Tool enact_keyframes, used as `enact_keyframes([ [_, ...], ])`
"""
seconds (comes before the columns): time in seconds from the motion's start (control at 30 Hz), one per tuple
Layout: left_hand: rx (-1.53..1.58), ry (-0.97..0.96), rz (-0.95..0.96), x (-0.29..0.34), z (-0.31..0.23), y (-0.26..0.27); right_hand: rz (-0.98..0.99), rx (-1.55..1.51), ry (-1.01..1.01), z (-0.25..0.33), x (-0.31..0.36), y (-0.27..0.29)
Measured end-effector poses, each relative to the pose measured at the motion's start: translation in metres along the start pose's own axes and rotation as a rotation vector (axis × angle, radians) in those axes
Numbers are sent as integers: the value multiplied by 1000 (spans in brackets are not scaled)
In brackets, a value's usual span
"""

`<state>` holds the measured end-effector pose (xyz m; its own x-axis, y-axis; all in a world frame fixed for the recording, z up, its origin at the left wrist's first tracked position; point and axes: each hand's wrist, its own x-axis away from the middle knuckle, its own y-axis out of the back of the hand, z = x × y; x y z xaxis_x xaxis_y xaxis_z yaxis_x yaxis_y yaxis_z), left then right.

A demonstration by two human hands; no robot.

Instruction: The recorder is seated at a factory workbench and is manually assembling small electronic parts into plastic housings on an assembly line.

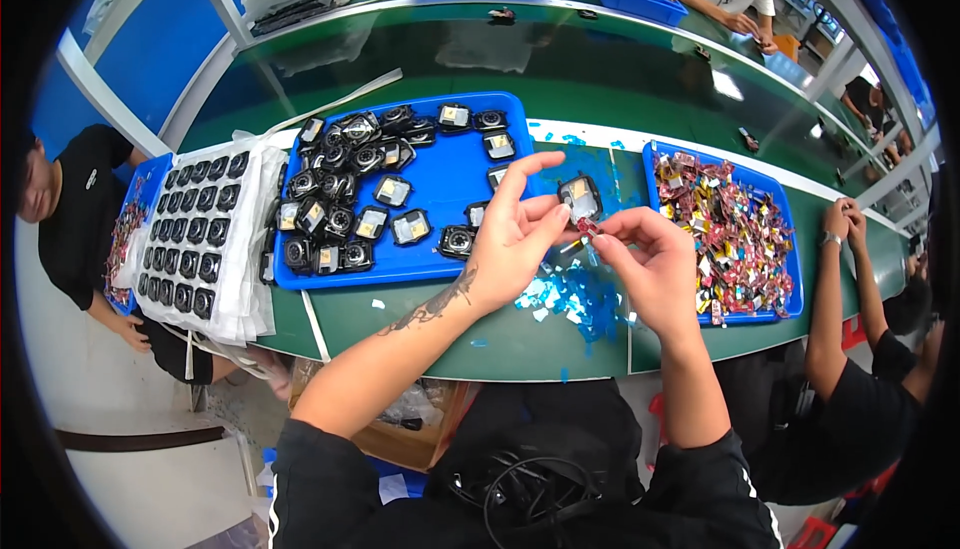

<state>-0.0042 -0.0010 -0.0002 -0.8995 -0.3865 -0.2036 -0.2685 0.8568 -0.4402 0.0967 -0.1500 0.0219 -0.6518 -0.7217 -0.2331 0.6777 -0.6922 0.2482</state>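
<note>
The green, flat-topped table [480, 354] carried loose, film-like blue and white scraps [552, 295] toward its near edge; a slipped pinch, it was judged, could have lost a small part among them. The left hand [510, 239] was loosely spread; whether its thumb gripped could not be told. The right hand [655, 257] pinched a small, irregular red component [587, 226], which lay at its fingertips, between both hands, inward of the table's near edge.
</note>
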Motion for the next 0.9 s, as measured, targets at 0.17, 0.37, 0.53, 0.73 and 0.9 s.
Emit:
enact_keyframes([
  [0.17, -733, -351, 137, 2, -1, 8, 33, -355, -190, 2, 1, 4],
  [0.37, -1060, -674, 114, 2, -1, 9, 62, -350, -200, 5, 2, 10],
  [0.53, -854, -396, 182, 6, 0, 6, 143, -621, -329, -2, 5, 21],
  [0.73, -289, 197, 122, 4, -8, 1, 57, -430, -194, 2, 13, 14],
  [0.9, -258, 246, 116, 4, -3, 2, -30, -297, -148, 8, 14, 6],
])
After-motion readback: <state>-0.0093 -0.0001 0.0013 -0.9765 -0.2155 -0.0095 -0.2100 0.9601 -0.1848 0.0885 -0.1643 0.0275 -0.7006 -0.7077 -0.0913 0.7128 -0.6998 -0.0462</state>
